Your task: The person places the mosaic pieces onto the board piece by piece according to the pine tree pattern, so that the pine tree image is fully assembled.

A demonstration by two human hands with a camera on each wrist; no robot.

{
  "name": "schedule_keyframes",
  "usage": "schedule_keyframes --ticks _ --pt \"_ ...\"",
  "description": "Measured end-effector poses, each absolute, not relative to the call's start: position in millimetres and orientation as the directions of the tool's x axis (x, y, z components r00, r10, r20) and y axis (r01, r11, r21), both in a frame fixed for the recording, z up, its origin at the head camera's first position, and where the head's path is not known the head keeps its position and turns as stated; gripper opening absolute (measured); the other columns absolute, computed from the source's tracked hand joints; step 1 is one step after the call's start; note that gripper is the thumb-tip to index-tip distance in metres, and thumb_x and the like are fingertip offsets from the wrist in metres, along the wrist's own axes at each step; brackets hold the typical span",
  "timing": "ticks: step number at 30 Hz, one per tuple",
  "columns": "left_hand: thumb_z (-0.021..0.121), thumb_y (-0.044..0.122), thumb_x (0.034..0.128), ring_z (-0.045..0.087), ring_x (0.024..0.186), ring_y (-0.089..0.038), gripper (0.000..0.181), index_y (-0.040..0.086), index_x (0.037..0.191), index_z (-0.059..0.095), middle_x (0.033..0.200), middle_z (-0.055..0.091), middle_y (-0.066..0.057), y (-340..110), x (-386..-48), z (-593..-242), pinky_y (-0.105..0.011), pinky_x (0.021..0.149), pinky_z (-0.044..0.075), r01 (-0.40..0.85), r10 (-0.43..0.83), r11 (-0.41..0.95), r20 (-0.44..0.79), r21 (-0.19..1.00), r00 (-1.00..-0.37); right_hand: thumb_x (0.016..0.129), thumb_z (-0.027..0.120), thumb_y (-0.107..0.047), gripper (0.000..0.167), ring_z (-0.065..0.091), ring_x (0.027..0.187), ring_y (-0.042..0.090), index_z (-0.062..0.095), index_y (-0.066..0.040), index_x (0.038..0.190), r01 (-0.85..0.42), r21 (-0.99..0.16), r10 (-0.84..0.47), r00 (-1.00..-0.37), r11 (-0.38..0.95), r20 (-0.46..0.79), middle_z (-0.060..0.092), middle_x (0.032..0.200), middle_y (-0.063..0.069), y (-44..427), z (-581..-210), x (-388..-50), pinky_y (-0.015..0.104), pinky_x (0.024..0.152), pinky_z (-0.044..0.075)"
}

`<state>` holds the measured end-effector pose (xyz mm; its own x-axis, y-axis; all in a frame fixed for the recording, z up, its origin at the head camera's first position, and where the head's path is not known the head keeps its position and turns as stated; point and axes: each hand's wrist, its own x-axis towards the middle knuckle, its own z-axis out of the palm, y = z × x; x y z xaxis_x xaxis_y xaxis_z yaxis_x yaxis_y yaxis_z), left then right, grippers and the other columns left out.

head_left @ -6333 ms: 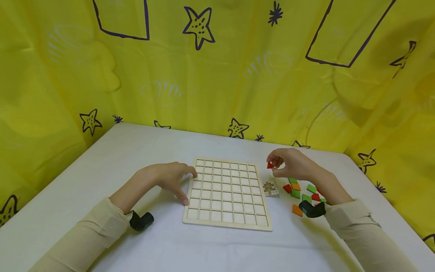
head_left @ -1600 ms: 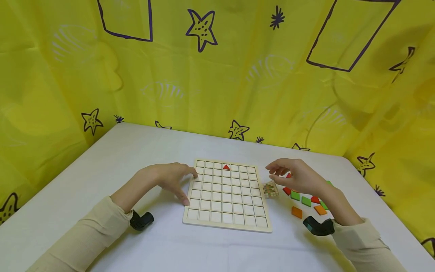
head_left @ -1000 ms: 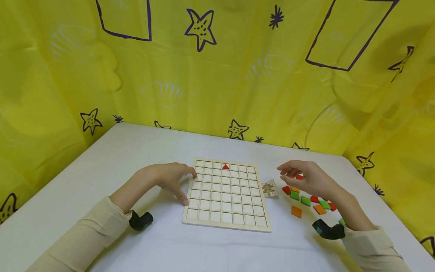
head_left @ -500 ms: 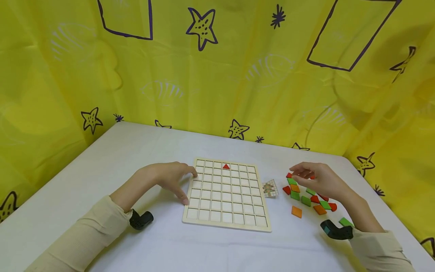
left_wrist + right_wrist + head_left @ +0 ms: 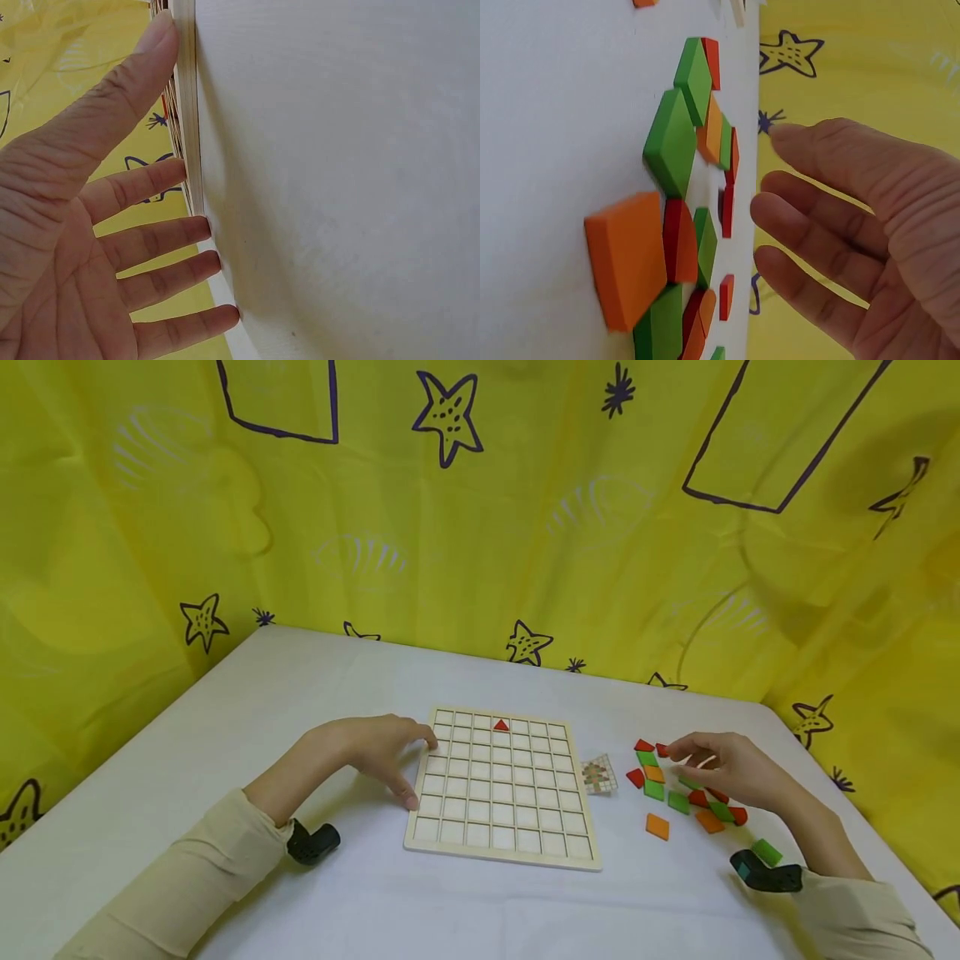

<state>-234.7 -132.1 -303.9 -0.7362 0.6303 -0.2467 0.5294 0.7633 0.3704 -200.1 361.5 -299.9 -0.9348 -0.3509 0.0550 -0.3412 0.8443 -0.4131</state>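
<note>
My left hand [image 5: 371, 752] rests against the left edge of a pale wooden grid board [image 5: 504, 795], thumb and fingers spread along its side. In the left wrist view the fingertips [image 5: 196, 227] meet the board's edge and the white table. One red triangle tile [image 5: 501, 725] lies in the board's top row, near the middle. Over the loose tiles at the right hovers my right hand [image 5: 727, 768], fingers loosely bent, holding nothing. Near it are red tiles [image 5: 662, 750], green diamond tiles [image 5: 671, 142] and an orange diamond tile [image 5: 626, 259]. Some tiles are partly hidden beneath that hand.
A small pattern card [image 5: 598, 775] sits at the board's right edge. One orange tile [image 5: 657, 827] lies apart towards the front, and a green tile [image 5: 767, 852] near my right wrist. A yellow patterned curtain [image 5: 480, 527] borders the white table [image 5: 337, 677].
Earlier my right hand pinched a red triangle tile beside the board; that tile now lies in the top row. The right hand has since moved right over the loose tiles. My left hand stayed put.
</note>
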Motion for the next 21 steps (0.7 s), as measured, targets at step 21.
schedule_keyframes --ticks 21 --pt "0.093 0.045 0.0722 0.05 0.135 -0.029 0.079 0.014 0.136 0.058 0.145 0.055 -0.01 -132.3 -235.5 -305.7 -0.049 0.112 0.04 0.534 0.631 0.762 -0.24 0.366 -0.737 0.088 0.08 -0.009 0.02 0.059 0.084 0.007 0.071 -0.005 0.105 -0.264 -0.473 -0.331 -0.942 0.84 -0.063 0.071 0.103 0.007 393.7 -309.0 -196.5 0.027 0.065 0.056"
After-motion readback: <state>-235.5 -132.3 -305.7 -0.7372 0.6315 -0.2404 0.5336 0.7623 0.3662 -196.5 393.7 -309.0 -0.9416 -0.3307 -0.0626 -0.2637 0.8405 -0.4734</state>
